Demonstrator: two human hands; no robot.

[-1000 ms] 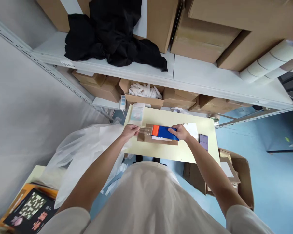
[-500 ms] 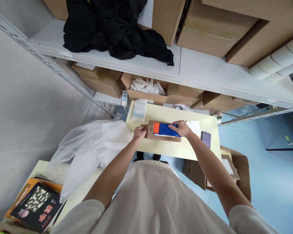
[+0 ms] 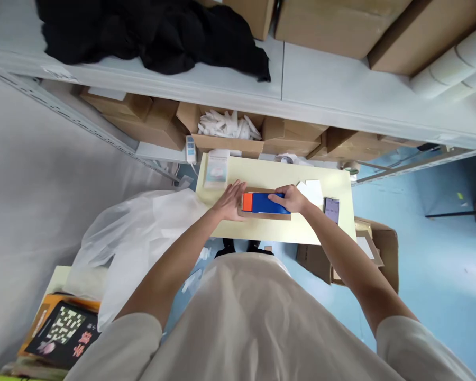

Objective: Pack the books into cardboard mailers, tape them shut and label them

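My right hand (image 3: 292,199) grips the right part of a blue tape dispenser (image 3: 261,202) with an orange front end. The dispenser lies along the top of a small cardboard box (image 3: 273,216), which rests on the pale yellow table (image 3: 257,233). My left hand (image 3: 230,202) lies against the box's left end with its fingers stretched out, close to the orange end. Much of the box is covered by the dispenser and my hands.
White papers (image 3: 311,191) and a phone (image 3: 331,209) lie to the right, a bagged packet (image 3: 217,168) at back left. A shelf (image 3: 222,91) with boxes overhangs behind. White plastic sheeting (image 3: 143,233) bulges at left; an open carton (image 3: 387,254) stands at lower right.
My left hand has gone from pinching at the box's left end to lying there with fingers extended. The dispenser now sits over the box's left end. The camera view has shifted.
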